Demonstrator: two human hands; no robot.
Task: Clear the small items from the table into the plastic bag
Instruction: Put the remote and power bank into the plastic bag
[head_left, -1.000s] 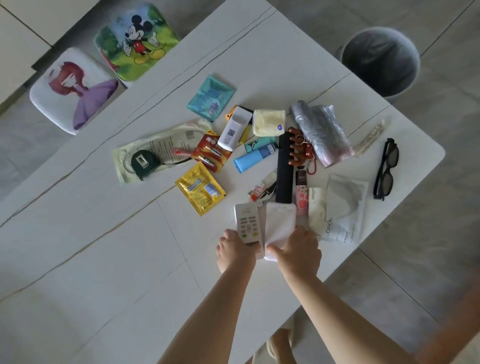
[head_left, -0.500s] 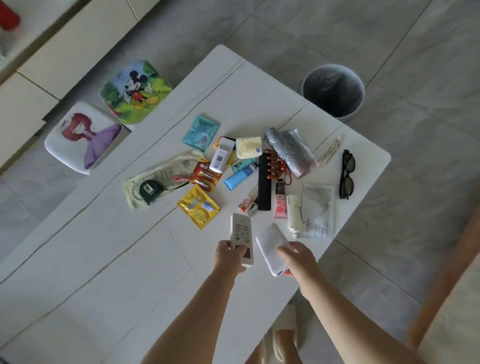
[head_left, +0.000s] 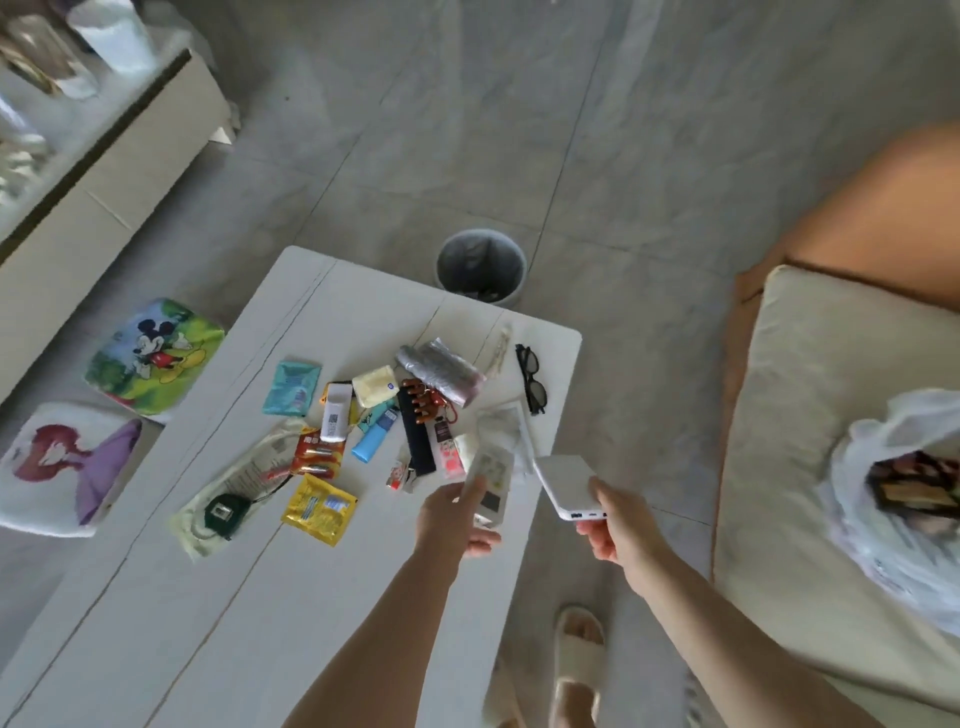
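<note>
- Head view: the left hand (head_left: 457, 512) grips one white remote control (head_left: 491, 486) by its lower end, fingers curled round it, lifted off the bench (head_left: 218, 597) at the near right edge.
- The right hand (head_left: 618, 525) pinches one white power bank (head_left: 566, 486) by its near end, held in the air just right of the bench, past its edge.
- The plastic bag (head_left: 904, 499) lies well to the right of the bench on a cream cushion (head_left: 810, 426), mouth open, with dark things already inside.
- Handling, as a judgement: both held things are stiff, smooth slabs. The power bank is likely the heavier, so a grip across its width would be surer than an end pinch. The bag is thin and limp, and its mouth may need holding open.
- Left on the bench, counted: one pair of dark glasses (head_left: 530, 387) near the far right corner, one folded umbrella (head_left: 441, 371) left of the glasses, one blue tube (head_left: 375, 434), one yellow sachet (head_left: 319, 509), one teal sachet (head_left: 292, 387), one battery pack (head_left: 317, 453), one tape measure (head_left: 224, 514). Several smaller pieces are too blurred to count.
- The sachets should be light and floppy, best pinched at an edge. The glasses look fragile, best taken by the frame.
</note>
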